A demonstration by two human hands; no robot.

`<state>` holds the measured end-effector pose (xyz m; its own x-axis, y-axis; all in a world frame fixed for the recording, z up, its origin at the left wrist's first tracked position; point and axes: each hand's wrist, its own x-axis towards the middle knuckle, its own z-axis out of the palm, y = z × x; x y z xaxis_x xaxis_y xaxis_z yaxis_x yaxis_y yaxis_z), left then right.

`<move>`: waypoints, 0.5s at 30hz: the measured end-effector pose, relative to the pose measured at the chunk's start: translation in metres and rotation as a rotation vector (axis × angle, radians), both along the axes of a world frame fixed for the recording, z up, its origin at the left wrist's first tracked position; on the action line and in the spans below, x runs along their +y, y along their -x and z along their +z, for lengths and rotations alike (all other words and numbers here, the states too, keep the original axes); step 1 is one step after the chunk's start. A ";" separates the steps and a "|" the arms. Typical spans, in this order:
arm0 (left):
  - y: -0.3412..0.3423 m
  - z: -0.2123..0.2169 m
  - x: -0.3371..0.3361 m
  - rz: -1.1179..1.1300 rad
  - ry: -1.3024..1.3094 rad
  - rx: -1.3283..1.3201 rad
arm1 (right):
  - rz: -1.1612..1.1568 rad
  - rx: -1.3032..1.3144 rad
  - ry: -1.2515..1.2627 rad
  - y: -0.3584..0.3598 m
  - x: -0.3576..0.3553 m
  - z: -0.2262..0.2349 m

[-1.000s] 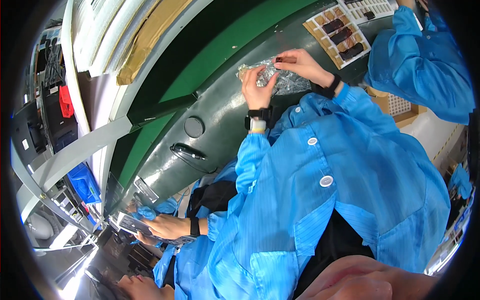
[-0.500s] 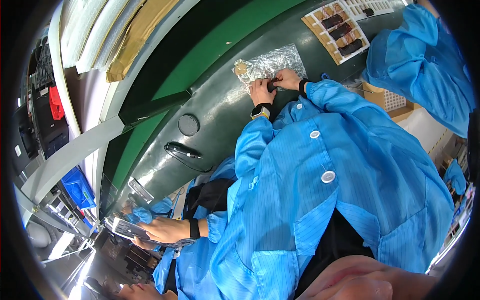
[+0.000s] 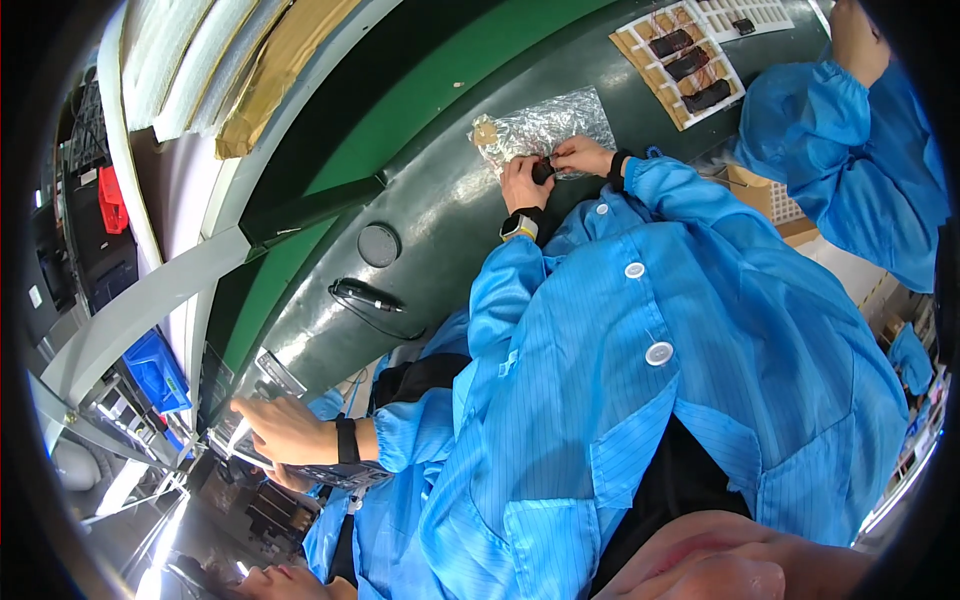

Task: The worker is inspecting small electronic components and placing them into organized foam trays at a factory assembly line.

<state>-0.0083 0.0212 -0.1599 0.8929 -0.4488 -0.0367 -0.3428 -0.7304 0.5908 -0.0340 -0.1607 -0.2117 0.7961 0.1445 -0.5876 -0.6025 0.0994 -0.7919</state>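
Observation:
A small black part [image 3: 541, 173], too small to name more exactly, sits between my hands. My left hand [image 3: 522, 187], with a watch at the wrist, has its fingers closed round the part. From the other side my right hand [image 3: 584, 157], with a black band at the wrist, pinches at the part's upper edge; what lies between its fingertips is too small to make out. Under and beyond my fingers spreads a crinkled, shiny plastic sheet [image 3: 560, 122] with a tan patch [image 3: 485, 133] at its left corner.
A white slotted tray [image 3: 672, 62] holding several black wired parts lies far right. Left on the dark green bench are a round black disc [image 3: 379, 244] and a corded pen-shaped tool [image 3: 368, 298]. Co-workers sit either side; the left one's hand [image 3: 290, 430] holds a grey device.
My right hand has shifted slightly to the right, its fingers now at the black part's edge. The left co-worker's hand moved left and up; the right co-worker's forearm came further into view.

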 end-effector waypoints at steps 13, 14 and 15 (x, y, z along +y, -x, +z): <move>-0.026 0.117 -0.035 0.059 0.456 -0.183 | -0.196 -0.334 -0.203 -0.013 -0.060 0.190; -0.027 0.143 -0.044 0.035 0.518 -0.179 | -0.198 -0.375 -0.263 -0.012 -0.065 0.202; -0.028 0.169 -0.049 0.020 0.572 -0.177 | -0.204 -0.377 -0.293 -0.013 -0.065 0.222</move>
